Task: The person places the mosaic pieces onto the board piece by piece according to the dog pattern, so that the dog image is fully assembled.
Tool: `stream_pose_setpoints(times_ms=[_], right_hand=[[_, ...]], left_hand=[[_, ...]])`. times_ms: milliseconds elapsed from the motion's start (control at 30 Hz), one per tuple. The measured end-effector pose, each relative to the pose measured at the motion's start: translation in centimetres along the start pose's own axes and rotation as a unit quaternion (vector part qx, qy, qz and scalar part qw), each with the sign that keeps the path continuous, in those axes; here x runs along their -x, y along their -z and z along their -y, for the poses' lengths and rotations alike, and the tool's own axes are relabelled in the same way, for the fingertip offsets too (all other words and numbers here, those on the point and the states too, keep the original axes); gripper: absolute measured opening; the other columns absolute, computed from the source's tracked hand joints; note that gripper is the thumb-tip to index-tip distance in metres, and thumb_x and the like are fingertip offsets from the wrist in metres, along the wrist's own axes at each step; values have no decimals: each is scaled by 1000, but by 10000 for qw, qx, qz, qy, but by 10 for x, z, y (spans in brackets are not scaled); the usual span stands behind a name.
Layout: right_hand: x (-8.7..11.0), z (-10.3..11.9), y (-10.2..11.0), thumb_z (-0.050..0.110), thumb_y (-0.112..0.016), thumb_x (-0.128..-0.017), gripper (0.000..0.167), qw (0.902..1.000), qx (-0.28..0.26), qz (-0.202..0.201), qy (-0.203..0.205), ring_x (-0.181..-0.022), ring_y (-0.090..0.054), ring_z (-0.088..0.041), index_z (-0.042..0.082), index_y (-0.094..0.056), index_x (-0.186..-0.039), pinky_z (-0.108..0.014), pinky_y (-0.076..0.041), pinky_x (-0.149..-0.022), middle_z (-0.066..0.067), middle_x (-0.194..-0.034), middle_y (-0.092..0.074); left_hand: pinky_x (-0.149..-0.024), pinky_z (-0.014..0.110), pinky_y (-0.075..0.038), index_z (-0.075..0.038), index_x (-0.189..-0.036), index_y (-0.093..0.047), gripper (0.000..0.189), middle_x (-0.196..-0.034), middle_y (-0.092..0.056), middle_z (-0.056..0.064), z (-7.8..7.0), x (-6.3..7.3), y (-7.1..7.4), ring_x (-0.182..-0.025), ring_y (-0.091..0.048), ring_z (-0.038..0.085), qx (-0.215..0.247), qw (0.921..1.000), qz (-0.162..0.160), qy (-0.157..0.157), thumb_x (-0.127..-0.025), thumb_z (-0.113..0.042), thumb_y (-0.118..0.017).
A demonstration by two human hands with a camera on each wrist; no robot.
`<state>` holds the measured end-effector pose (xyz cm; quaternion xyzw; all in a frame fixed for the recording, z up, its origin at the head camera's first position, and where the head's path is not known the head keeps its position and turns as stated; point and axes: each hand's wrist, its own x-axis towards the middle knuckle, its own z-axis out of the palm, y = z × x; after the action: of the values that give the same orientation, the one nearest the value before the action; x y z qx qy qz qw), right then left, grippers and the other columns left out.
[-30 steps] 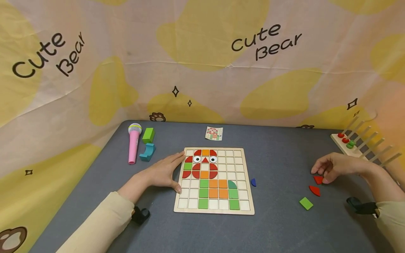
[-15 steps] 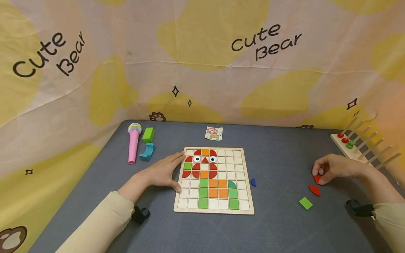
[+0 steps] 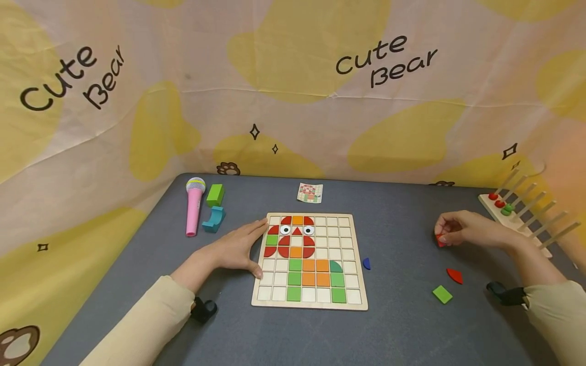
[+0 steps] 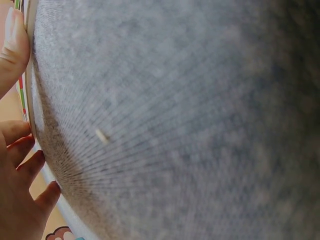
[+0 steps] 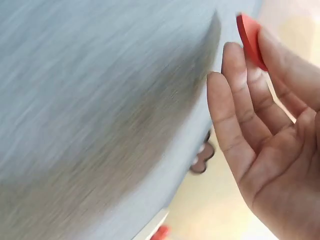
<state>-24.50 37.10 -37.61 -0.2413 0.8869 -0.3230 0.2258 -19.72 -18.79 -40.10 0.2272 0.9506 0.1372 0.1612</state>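
Note:
My left hand (image 3: 237,250) rests at the left edge of a wooden grid board (image 3: 311,306), fingers and thumb spread along its rim. Red, orange and green tiles with two eye pieces fill part of the board's squares. Over on the right, my right hand (image 3: 464,230) pinches a red quarter-circle tile (image 5: 251,42) between thumb and fingers, raised off the table in the right wrist view. Another red tile (image 3: 455,276) and a green square tile (image 3: 442,294) lie on the table below that hand. A small blue tile (image 3: 367,264) lies just right of the board.
Behind the board lies a small picture card (image 3: 310,193). At the left stand a pink toy microphone (image 3: 194,208), a green block (image 3: 215,195) and a teal curved block (image 3: 213,219). A peg rack (image 3: 513,219) with several beads sits at the right edge.
My right hand has picked up the red tile from the table and moved left and away from me with it. The left hand has stayed on the board's edge.

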Motion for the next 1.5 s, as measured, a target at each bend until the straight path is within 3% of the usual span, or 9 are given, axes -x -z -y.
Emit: stream_pose_setpoints(times_ms=[133,367,600,867,1000,1233,1500], right_hand=[[-16,18,-3,15,-60,-98,18,9996,-215,-157,22,-81,-64,-6,-3,-59,-104,-25,-58,-73,-5,-93,-64],[-49,57,-15,15,-59,-99,25,9976,-655,-186,160,-85,-72,-17,-8,-60,-109,-33,-62,-77,-24,-101,-67],[-84,91,-30,14,-61,-98,23,9970,-630,-305,336,-83,-72,-27,-6,-62,-110,-36,-62,-75,-17,-91,-68],[-127,116,-48,12,-62,-97,20,9967,-461,-446,497,-77,-70,-19,-3,-64,-111,-34,-62,-71,-16,-96,-65],[-146,128,-60,11,-68,-93,24,9948,-556,-675,513,-76,-72,-22,-3,-64,-111,-36,-62,-69,-15,-96,-67],[-169,143,-77,14,-78,-84,23,9914,-794,-997,284,-75,-75,-30,1,-68,-101,-39,-62,-68,-11,-85,-75],[-181,153,-88,10,-81,-81,18,9904,-1120,-806,-44,-74,-76,-25,2,-73,-95,-37,-63,-69,-9,-81,-77]], left_hand=[[-120,60,-27,-10,-158,-21,124,-167,-17,10,0,0,1,-153,-23,37,2,10000,-2,-26,-64,-63,-82],[-120,60,-28,-11,-159,-19,125,-168,-17,10,1,-1,-1,-153,-23,36,2,10000,27,-7,-64,-63,-82],[-119,61,-29,-11,-159,-20,125,-168,-18,10,1,0,-1,-153,-24,36,-9,10000,6,23,-63,-63,-82],[-119,62,-29,-13,-159,-19,126,-168,-17,8,1,-1,-2,-153,-22,36,27,9999,34,131,-62,-64,-82],[-118,63,-29,-13,-159,-19,127,-168,-17,8,2,0,-2,-153,-23,36,34,9999,10,129,-62,-65,-82],[-118,63,-28,-13,-159,-19,126,-168,-17,8,1,-1,-1,-153,-22,36,51,9999,14,112,-62,-65,-82],[-119,62,-29,-12,-159,-20,126,-168,-17,9,0,-1,-1,-153,-23,36,33,10000,10,83,-62,-65,-82]])
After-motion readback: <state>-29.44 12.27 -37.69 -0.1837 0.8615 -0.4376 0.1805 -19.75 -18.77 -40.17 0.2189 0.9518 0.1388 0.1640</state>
